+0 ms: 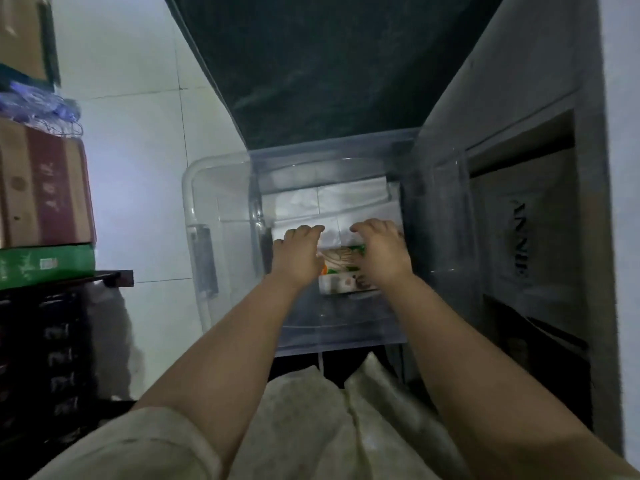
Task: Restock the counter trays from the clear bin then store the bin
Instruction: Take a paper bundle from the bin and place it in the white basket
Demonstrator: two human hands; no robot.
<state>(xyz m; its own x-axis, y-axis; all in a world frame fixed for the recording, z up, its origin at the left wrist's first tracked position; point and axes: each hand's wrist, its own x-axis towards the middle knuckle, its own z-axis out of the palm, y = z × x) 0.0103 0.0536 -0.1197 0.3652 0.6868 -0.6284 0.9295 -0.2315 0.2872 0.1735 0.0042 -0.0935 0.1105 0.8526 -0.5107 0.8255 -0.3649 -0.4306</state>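
A clear plastic bin stands on the pale floor tiles, partly under a dark counter. Both my arms reach down into it. Inside lie white packets at the far end and a colourful green and orange packet nearer me. My left hand rests on the left side of that colourful packet, fingers curled over it. My right hand presses its right side in the same way. The packet's sides are hidden under my hands.
A dark counter top overhangs the bin. A grey cabinet with an open shelf and a box stands at right. Stacked cardboard boxes and a green box sit on a dark rack at left.
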